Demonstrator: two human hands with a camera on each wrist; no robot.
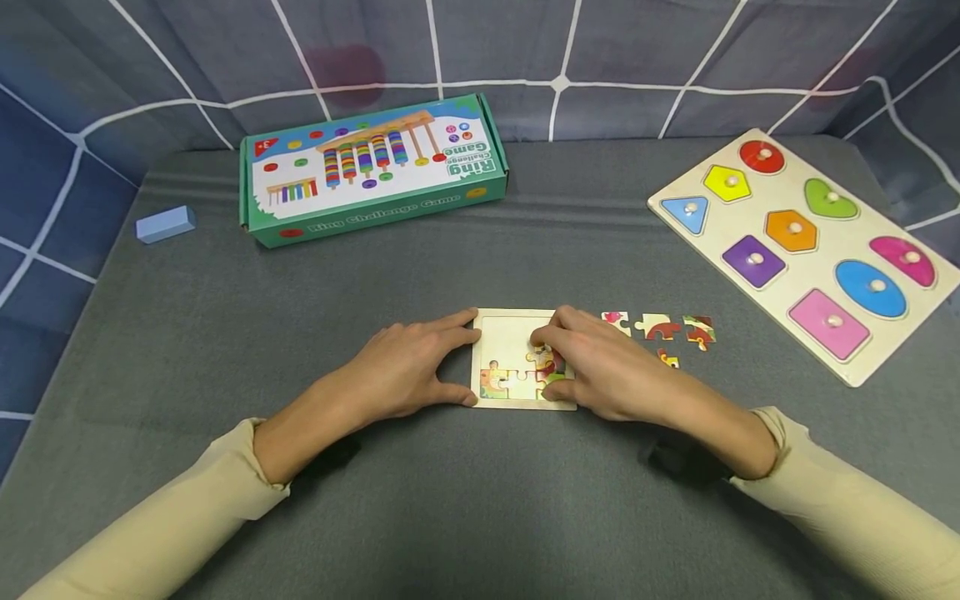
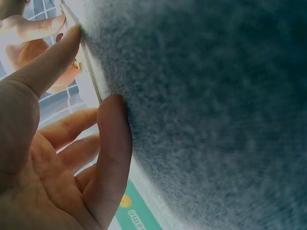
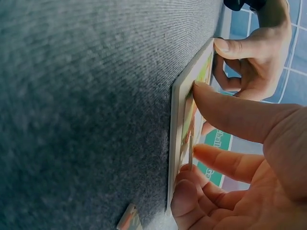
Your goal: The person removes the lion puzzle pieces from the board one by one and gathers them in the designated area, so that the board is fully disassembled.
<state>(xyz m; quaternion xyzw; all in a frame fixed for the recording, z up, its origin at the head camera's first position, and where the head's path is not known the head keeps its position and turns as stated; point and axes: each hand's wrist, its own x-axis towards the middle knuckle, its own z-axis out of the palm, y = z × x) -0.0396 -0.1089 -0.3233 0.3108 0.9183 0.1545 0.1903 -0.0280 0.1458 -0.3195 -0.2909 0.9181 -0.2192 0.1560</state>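
Observation:
A small square wooden puzzle board (image 1: pixel 506 335) lies on the grey table before me, several pieces (image 1: pixel 492 382) set in its lower and right part. My left hand (image 1: pixel 397 367) holds the board by its left edge, thumb at the near corner and fingertips at the far one. Over the right side bends my right hand (image 1: pixel 618 371), hiding that part from above. In the right wrist view its fingers pinch a thin puzzle piece (image 3: pixel 191 152) that stands tilted over the board, while the thumb presses the near end of the fitted pieces.
Loose puzzle pieces (image 1: pixel 658 327) lie just right of the board. A wooden shape board (image 1: pixel 813 229) with knobbed shapes is at the right. Toward the back left stand a green game box (image 1: pixel 375 175) and a blue block (image 1: pixel 166 225). Checked cloth (image 1: pixel 480 50) hangs behind.

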